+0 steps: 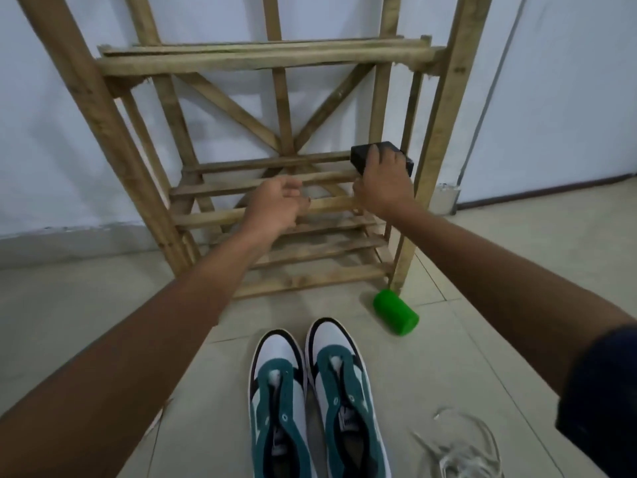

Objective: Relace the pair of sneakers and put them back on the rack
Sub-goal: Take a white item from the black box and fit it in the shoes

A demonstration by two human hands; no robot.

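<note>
Two green, white and black sneakers stand side by side on the floor, toes toward the rack: the left sneaker point(279, 405) and the right sneaker point(344, 398), both without laces. White laces point(458, 450) lie loose on the floor to their right. The wooden rack point(269, 56) stands against the wall. My right hand point(382, 184) grips a black box point(365, 153) at the right end of a middle shelf. My left hand point(275, 205) hovers over that shelf's slats with loosely curled fingers, holding nothing.
A green cylinder point(396, 312) lies on its side on the tiled floor by the rack's right front leg. A white wall stands behind the rack. A small white object point(444, 198) sits by the wall right of the rack.
</note>
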